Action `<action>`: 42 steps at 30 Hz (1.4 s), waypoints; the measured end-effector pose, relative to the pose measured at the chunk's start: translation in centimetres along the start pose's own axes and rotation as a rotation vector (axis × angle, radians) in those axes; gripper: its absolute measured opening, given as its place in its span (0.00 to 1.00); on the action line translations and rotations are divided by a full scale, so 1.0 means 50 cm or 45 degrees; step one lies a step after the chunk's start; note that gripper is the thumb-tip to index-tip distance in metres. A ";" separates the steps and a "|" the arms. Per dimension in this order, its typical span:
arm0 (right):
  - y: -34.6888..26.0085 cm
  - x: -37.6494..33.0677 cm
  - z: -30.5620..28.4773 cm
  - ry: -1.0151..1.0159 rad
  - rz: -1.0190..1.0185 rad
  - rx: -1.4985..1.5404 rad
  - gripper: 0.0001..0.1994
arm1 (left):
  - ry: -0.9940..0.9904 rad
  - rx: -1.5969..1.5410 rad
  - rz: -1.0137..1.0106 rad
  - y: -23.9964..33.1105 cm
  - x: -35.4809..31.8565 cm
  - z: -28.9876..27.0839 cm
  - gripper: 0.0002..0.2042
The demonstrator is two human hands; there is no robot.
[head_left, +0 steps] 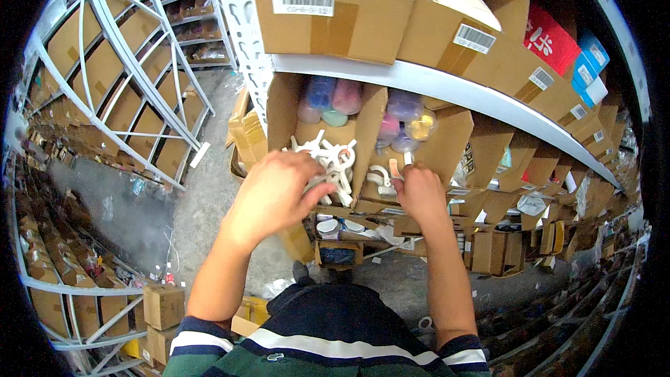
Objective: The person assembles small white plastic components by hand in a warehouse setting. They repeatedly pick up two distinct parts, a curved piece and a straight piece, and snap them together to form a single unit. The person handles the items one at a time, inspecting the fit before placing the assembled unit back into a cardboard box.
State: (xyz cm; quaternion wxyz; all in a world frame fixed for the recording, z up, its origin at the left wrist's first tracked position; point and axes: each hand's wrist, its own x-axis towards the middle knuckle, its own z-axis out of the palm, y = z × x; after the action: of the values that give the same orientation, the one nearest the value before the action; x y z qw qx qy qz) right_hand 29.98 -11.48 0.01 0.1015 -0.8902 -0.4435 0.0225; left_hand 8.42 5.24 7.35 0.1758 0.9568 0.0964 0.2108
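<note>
My left hand (276,192) reaches into a cardboard bin (370,126) on the shelf. Its fingers and thumb curl around part of a tangled pile of white plastic clips (340,160) with rounded, ring-like ends. In the neighbouring bin to the right, my right hand (421,192) pinches a white clip (395,169) at the bin's front. A curved white clip (379,176) lies just left of those fingers. Behind the clips, the left bin holds blue, pink and green rounded packs (333,98). Purple, pink and yellow ones (408,122) sit in the right bin.
A white shelf beam (433,80) runs above both bins, with larger cardboard boxes (335,24) over it. More open bins (499,153) continue to the right. Below stands a dark-filled box (338,255). Another rack (125,49) lines the aisle's left side, with stacked cartons (164,307) lower down.
</note>
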 end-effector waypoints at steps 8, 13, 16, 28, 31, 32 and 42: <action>0.003 0.017 0.027 0.035 0.048 0.020 0.11 | 0.088 -0.147 -0.063 -0.033 -0.118 0.030 0.08; -0.039 -0.057 -0.077 0.625 -0.053 0.712 0.10 | 0.181 -0.417 -0.111 -0.017 -0.142 0.030 0.08; -0.039 -0.137 -0.093 0.578 -0.021 1.245 0.10 | 0.175 -0.915 -0.163 0.002 -0.157 0.060 0.18; -0.084 -0.203 -0.064 -0.238 -0.352 1.416 0.08 | 0.146 -0.427 0.290 0.053 -0.140 0.122 0.15; -0.078 -0.188 -0.091 -0.049 -0.285 1.253 0.07 | 0.194 -0.538 0.242 0.053 -0.151 0.123 0.12; -0.061 -0.172 -0.101 0.139 -0.256 1.085 0.07 | 0.239 -0.586 0.193 0.050 -0.157 0.122 0.12; 0.031 0.040 -0.013 -0.053 -0.548 -0.546 0.06 | 0.420 -0.846 -0.108 0.042 -0.194 0.121 0.11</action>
State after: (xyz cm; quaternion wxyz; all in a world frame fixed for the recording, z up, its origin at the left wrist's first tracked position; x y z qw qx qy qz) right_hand 32.49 -10.89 0.42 -0.0953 -0.7762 -0.6186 -0.0756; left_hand 2.63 -1.00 -0.61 0.4675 0.7959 0.0893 0.3743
